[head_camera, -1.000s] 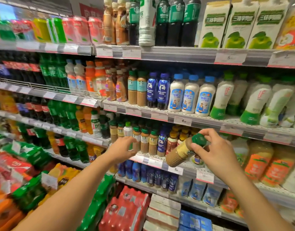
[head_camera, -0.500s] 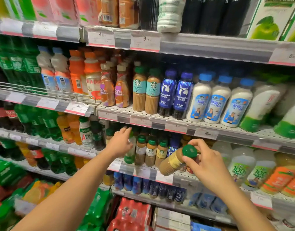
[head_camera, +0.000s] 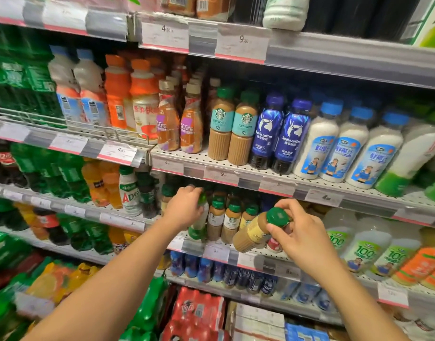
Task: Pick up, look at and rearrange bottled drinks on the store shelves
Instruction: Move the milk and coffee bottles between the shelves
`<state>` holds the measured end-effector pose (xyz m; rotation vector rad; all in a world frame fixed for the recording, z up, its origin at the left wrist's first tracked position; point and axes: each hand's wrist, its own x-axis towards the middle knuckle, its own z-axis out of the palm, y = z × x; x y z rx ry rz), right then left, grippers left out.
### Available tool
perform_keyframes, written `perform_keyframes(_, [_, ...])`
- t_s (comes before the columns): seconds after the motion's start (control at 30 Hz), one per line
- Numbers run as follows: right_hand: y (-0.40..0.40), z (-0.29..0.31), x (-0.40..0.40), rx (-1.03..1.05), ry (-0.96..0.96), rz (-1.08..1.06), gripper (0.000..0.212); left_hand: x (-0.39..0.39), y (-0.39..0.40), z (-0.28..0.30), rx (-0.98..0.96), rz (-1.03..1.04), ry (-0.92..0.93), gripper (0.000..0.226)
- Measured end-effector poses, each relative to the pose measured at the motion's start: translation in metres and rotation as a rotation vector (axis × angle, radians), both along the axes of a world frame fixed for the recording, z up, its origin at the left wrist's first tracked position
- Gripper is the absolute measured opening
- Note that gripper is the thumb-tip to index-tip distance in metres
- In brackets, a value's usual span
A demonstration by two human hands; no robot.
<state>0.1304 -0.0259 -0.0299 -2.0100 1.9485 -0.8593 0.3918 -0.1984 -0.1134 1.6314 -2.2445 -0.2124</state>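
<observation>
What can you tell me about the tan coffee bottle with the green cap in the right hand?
The tan coffee bottle with the green screw cap looks like ribbed clear plastic filled with milky brown drink, with a pale yellow label round its middle. The cap is on. It is tilted, cap up and right toward the camera, base down-left, in front of the lower shelf's edge. The right hand pinches it round the cap and neck; nothing else visibly touches it.

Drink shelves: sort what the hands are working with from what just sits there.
In use: tilted tan coffee bottle with green cap, in right hand; white bottle with green base, under left hand.
Idle: blue deer-logo coffee bottles; white coconut-drink bottles.
</observation>
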Motion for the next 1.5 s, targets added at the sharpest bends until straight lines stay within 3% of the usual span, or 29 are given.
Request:
perform_keyframes(0.33, [-0.012, -0.011, 0.012, 0.012, 0.001, 0.036, 0.033, 0.004, 0.023, -0.011, -0.076, -0.003, 0.094, 0.039])
perform_keyframes(0.43, [-0.018, -0.017, 0.016, 0.001, -0.025, 0.030, 0.032, 0.016, 0.038, -0.012, -0.095, -0.005, 0.201, 0.032])
perform_keyframes(0.7, [-0.050, -0.031, 0.043, 0.025, -0.005, 0.040, 0.031, 0.065, 0.082, 0.032, -0.118, 0.059, 0.493, 0.029])
perform_keyframes(0.97, [-0.092, -0.056, 0.083, 0.099, -0.005, 0.007, 0.042, 0.103, 0.116, 0.054, -0.202, 0.082, 0.529, 0.030])
perform_keyframes(1.5, [-0.161, -0.085, 0.172, 0.114, 0.384, -0.025, 0.049, 0.152, 0.140, 0.032, -0.194, 0.140, 0.563, 0.026])
